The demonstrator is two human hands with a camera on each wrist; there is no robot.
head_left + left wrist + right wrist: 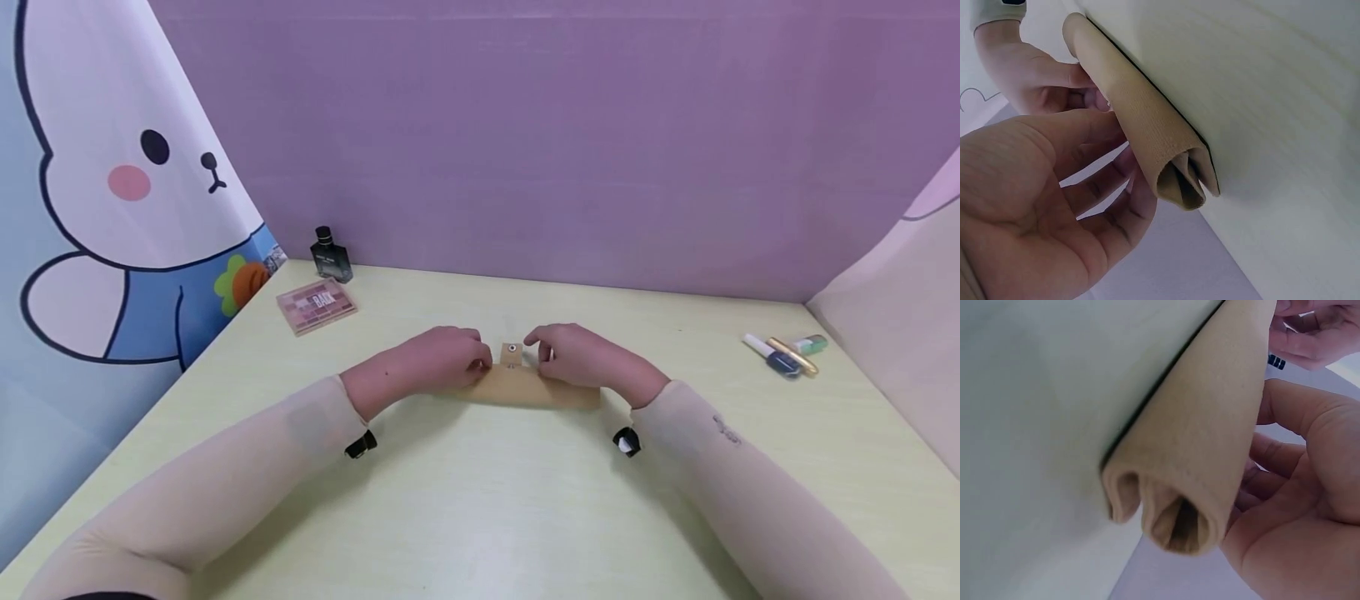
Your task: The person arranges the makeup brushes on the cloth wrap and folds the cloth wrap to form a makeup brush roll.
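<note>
A tan rolled-up case (536,390) lies crosswise on the table, its spiral layers showing at the ends in both wrist views. From the middle of its far side a short tab (512,354) with a metal snap stud sticks out. My left hand (442,357) holds the roll left of the tab, thumb against its side and fingers curled behind. To the right of the tab, my right hand (577,354) holds it too, with the index finger raised by the tab. Part of the fingertips is hidden behind the roll in the wrist views.
A black bottle (331,258) and a pink eyeshadow palette (317,306) stand at the back left. Off to the right lie a dark-blue-and-white tube (780,361), a gold tube (797,357) and a green one (812,343). A purple backdrop (555,150) borders the table's far edge.
</note>
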